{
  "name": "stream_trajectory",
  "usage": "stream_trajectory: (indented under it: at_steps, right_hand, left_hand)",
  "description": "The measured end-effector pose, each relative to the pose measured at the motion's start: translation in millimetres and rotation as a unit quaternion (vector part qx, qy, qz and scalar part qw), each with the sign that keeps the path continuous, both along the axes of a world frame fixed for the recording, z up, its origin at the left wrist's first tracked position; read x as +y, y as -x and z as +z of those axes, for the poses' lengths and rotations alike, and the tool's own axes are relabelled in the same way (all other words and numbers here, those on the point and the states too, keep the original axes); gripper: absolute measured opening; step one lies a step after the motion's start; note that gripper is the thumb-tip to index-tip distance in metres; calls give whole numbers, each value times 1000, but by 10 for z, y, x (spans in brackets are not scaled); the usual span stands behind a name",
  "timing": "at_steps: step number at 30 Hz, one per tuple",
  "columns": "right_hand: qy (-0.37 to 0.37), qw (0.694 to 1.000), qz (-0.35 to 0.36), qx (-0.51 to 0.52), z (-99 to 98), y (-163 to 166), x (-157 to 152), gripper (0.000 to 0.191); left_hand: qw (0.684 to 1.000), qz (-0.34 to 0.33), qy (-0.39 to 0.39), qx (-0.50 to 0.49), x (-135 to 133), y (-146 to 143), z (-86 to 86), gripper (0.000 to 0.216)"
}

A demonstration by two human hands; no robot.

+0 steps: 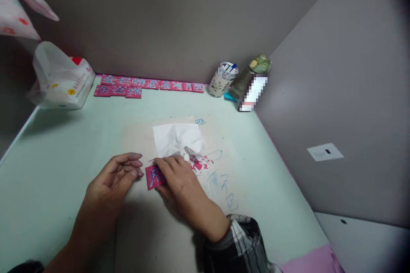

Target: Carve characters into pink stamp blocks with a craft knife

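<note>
My right hand [181, 181] is closed around a red square tile [151, 179]. Pale blue and white character strokes show on its face, and my fingers cover its right part. To the left of the tile, apart from it, my left hand [113, 177] is half curled with the palm turned inward and nothing in it. Just beyond my right hand lies a crumpled white tissue [179, 136]. Small red scraps [200, 163] are scattered beside the tissue, partly hidden by my knuckles. Underneath is a beige board [137, 136] with blue handwritten characters.
Along the back wall lie two rows of similar red tiles [150, 84]. A tissue pack [68, 81] stands at the back left. On the back right are a pen cup [221, 80], a green-capped bottle [260, 65] and a blurred upright object [253, 93]. Grey partitions enclose the pale green desk [57, 153].
</note>
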State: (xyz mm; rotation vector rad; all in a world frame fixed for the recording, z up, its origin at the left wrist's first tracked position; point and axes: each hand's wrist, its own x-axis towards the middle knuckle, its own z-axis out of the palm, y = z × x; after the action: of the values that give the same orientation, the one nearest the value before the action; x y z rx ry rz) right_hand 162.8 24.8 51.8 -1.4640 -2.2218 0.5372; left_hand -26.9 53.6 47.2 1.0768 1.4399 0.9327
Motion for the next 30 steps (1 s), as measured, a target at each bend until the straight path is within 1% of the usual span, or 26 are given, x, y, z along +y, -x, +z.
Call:
stream_trajectory:
  at_steps: [2, 5, 7, 9, 10, 12, 13, 14, 16, 18, 19, 20, 24, 27, 30]
  right_hand:
    - [-10, 1000, -12, 19, 20, -12, -21, 52]
    - [-50, 993, -28, 106, 124, -54, -90, 64]
    - [-69, 983, -33, 168, 208, -75, -156, 71]
    - [-72, 974, -37, 210, 277, -83, -225, 75]
    - [-69, 970, -40, 229, 302, -81, -257, 75]
    - [-44, 957, -54, 283, 333, -67, -307, 75]
    - [-22, 943, -69, 325, 341, -58, -322, 74]
    - [7, 923, -85, 375, 345, -48, -331, 72]
    - [79, 868, -113, 477, 350, -31, -329, 64]
    - [140, 819, -127, 542, 357, -24, -313, 55]
    - [155, 805, -128, 559, 361, -25, -304, 51]
    - [162, 797, -130, 567, 366, -28, -297, 48]
    - [153, 796, -133, 571, 369, -39, -289, 38]
    - [153, 797, -146, 566, 353, -33, -289, 33]
    - [144, 800, -160, 561, 334, -23, -282, 24]
  left_hand:
    - [1000, 14, -17, -18, -27, -8, -6, 40]
    - [997, 31, -39, -60, -86, -37, -9, 44]
    - [994, 8, -25, -107, -140, -73, 23, 48]
    - [989, -23, 4, -145, -200, -112, 87, 47]
    - [987, -30, 18, -156, -229, -130, 128, 45]
    - [986, -20, 34, -161, -278, -157, 210, 42]
    - [986, -12, 37, -161, -296, -166, 248, 42]
    - [986, -3, 38, -161, -310, -174, 280, 43]
    - [987, 8, 35, -158, -328, -184, 325, 44]
    - [988, 13, 28, -153, -338, -190, 345, 44]
    - [988, 15, 26, -154, -341, -192, 348, 44]
    - [987, 17, 25, -155, -343, -195, 348, 45]
    - [988, 24, 12, -154, -335, -201, 326, 46]
    - [988, 26, 4, -155, -327, -199, 292, 45]
    - [990, 21, -10, -140, -337, -177, 246, 43]
